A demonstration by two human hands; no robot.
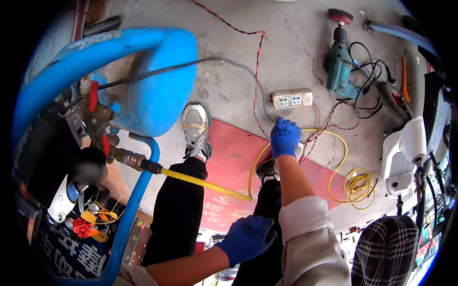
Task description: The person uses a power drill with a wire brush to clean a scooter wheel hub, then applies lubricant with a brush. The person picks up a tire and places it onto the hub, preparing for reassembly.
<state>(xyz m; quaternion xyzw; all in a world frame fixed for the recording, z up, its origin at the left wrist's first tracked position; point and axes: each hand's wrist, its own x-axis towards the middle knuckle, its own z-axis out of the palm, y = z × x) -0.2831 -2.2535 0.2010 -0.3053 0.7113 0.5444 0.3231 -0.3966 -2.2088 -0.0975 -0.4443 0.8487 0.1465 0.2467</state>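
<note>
My right hand [285, 138], in a blue work glove, is closed with its knuckles up, just below a white power strip [291, 99] on the floor. Its palm side is hidden, so what it holds cannot be made out. A thin dark cable [157, 72] from the blue air compressor tank [162, 81] curves across the floor toward this hand. My left hand [245, 240], gloved alike, hangs loosely curled over my dark trousers, and nothing shows in it. Under my right forearm passes a yellow air hose [205, 183], joined to a brass valve fitting [129, 158] on the left.
A green power drill [339, 66] with a red-edged wheel brush lies far right beside black cords. Red-and-black twisted wire [258, 71] crosses the concrete. Coiled yellow hose [359, 186] rests by a white scooter part [405, 157]. My shoes [196, 128] stand by a red mat [234, 143].
</note>
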